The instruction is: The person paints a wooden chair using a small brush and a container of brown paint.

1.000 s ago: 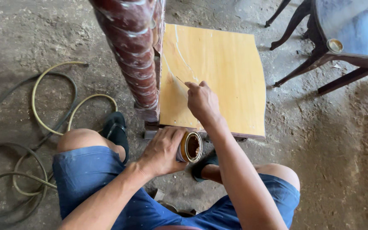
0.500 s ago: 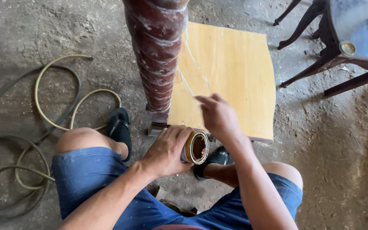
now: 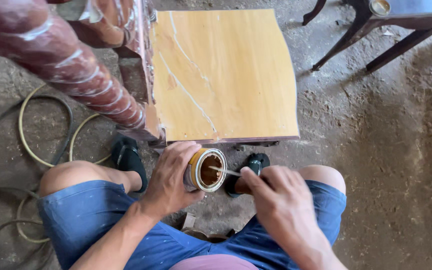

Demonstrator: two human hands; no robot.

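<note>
- While the left hand [image 3: 172, 179] grips a small round tin [image 3: 205, 170] of brown paste over the knees, the right hand [image 3: 281, 200] pinches a thin stick [image 3: 224, 171] into it.
- Smooth yellow board [image 3: 226, 75] ahead; glossy turned post [image 3: 56, 55], hoses [image 3: 31, 150] on dusty floor.

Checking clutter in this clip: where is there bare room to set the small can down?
The yellow wooden panel is bare apart from thin pale streaks. Open dirt floor lies right of it, below the dark chair legs. It is crowded at left: hoses and the carved red post. The left hand holds the can; the right hand dips a thin stick.
</note>
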